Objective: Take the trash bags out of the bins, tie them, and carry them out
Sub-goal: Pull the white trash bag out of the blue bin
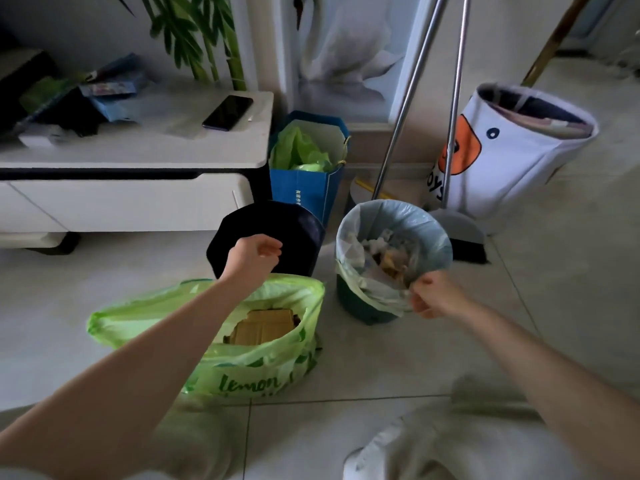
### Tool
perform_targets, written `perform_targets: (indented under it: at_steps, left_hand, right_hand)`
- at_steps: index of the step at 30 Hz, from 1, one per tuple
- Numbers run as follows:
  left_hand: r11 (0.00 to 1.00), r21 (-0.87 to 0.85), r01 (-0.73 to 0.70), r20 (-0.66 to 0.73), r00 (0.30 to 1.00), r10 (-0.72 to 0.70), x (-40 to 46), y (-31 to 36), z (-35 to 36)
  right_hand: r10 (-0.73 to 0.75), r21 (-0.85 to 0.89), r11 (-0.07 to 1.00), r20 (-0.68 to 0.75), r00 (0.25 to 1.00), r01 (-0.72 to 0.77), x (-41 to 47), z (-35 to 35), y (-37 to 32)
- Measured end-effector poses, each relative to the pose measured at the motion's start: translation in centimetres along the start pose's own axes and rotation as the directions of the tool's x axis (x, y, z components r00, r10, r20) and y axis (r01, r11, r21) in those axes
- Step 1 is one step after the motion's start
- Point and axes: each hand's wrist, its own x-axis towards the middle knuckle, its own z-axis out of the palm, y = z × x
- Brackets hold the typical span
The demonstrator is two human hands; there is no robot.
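A green trash bag (263, 372) printed "lemon" sits open on the floor tiles, with a yellowish box inside. Behind it stands a black bin (298, 233) with no bag showing in it. To the right, a dark green bin (360, 306) is lined with a pale blue-green bag (426, 230) full of paper scraps. My left hand (254, 256) hovers above the green bag, in front of the black bin, fingers loosely curled and holding nothing. My right hand (434, 294) pinches the front rim of the pale bag.
A white low cabinet (145, 157) with a phone (228, 112) stands at the left. A blue paper bag (311, 188) with green plastic stands behind the bins. Broom and dustpan handles (412, 95) lean at the back. A white toy basket (516, 157) stands at the right.
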Motion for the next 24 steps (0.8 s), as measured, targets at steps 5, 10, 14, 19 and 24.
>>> perform_targets:
  at_steps: [5, 10, 14, 19, 24]
  left_hand:
    - [0.998, 0.007, 0.068, 0.096, 0.993, -0.068, 2.8, 1.4, 5.2]
    - [0.963, -0.004, 0.27, 0.238, 0.935, -0.262, 6.3, 1.3, 9.8]
    - [0.881, -0.15, 0.449, 0.252, 0.879, -0.406, 7.4, 1.4, 12.7]
    - [0.67, -0.364, 0.647, 0.287, 0.763, -0.58, 7.2, 1.9, 14.8]
    - [0.644, -0.415, 0.642, 0.352, 0.766, -0.537, 7.4, 2.6, 14.8]
  right_hand:
    - [0.18, 0.205, 0.963, 0.002, 0.984, -0.176, 2.0, -1.6, 2.4]
    - [0.339, 0.516, 0.783, 0.114, 0.934, -0.348, 4.0, -2.1, 4.3]
    - [0.358, 0.668, 0.641, 0.176, 0.917, -0.379, 5.4, -1.8, 3.9]
    - [0.365, 0.737, 0.534, 0.24, 0.9, -0.413, 6.8, -1.5, 3.9]
    - [0.359, 0.754, 0.527, 0.221, 0.907, -0.393, 7.8, -2.9, 3.6]
